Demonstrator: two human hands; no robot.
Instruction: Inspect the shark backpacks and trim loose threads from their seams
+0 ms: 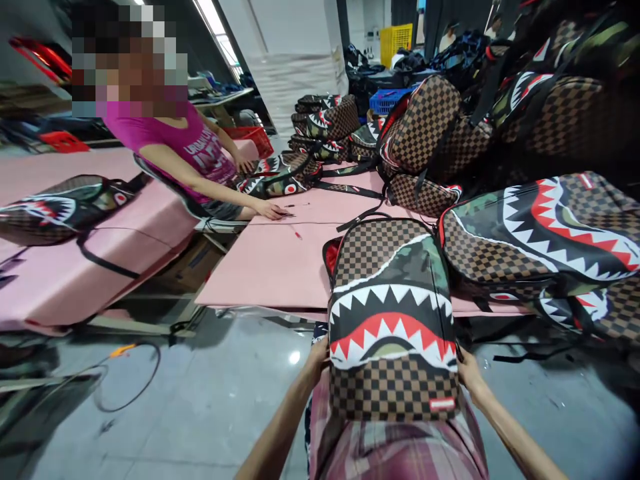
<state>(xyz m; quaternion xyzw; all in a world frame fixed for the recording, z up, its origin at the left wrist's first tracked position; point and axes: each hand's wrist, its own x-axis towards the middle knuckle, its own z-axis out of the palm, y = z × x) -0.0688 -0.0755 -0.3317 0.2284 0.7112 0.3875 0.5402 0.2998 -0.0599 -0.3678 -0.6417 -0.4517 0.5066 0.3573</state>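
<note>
Head view: both hands clasp one backpack, shark mouth facing up, its base on the plaid lap and its top leaning on the near edge of the pink table. Its long axis runs straight away from the person. The left hand presses its left side and the right hand its right side, both low down by the checkered pocket and equally near. The fingers curl onto the sides, their tips hidden behind it. A pile of like bags crowds the table's right edge and far corner. A co-worker's hand rests flat near the table's left edge
</note>
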